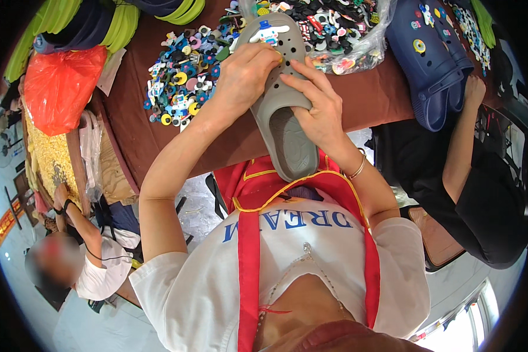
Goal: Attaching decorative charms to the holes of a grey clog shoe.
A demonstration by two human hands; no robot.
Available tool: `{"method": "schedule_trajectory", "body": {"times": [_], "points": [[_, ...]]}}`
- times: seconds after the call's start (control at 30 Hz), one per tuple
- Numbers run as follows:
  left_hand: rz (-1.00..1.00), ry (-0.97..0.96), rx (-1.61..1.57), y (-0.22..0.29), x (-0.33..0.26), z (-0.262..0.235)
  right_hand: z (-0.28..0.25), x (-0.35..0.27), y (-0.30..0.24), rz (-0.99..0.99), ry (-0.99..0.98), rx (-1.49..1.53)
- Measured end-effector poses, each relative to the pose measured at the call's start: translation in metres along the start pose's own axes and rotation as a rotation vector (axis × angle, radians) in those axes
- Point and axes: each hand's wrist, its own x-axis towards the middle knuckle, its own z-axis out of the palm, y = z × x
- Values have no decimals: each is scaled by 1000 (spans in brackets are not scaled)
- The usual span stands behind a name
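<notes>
A grey clog (291,141) with round holes lies toe outward over the table's near edge, its heel toward my body. On its toe sits a white, long-eared charm (268,33) with a blue hat. My left hand (244,77) is closed at the upper part of the clog, its fingertips pinched over the holes. A speck of yellow shows there, but what they hold is mostly hidden. My right hand (315,101) grips the clog's right side, fingers bent over the holes and thumb near the opening.
Piles of small colourful charms (182,79) and an opened clear bag (369,50) of more charms lie around the clog. Navy clogs (425,70) with charms stand at right, beside another person's hand (474,91). A red plastic bag (61,88) is at left. Another person works there over yellow pieces (50,155).
</notes>
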Motion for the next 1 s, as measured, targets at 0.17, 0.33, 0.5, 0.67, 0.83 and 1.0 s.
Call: {"method": "schedule_trajectory", "body": {"times": [0.17, 0.33, 0.5, 0.67, 0.83, 1.0], "points": [[-27, -29, 30, 2, 0, -3, -1, 0, -3, -10, -22, -54], [82, -210, -59, -17, 6, -22, -2, 0, -4, -15, -24, -51], [231, -196, -14, -22, 9, -17, -2, 0, -1, -18, -16, -35], [202, -99, 22, -10, 3, -6, -3, -1, -1, -27, -21, -32], [62, 12, 51, 0, -2, 2, -1, 0, -2, -24, -11, -34], [23, 40, 9, 0, -6, -3, 1, -1, -4, -28, -5, -64]]}}
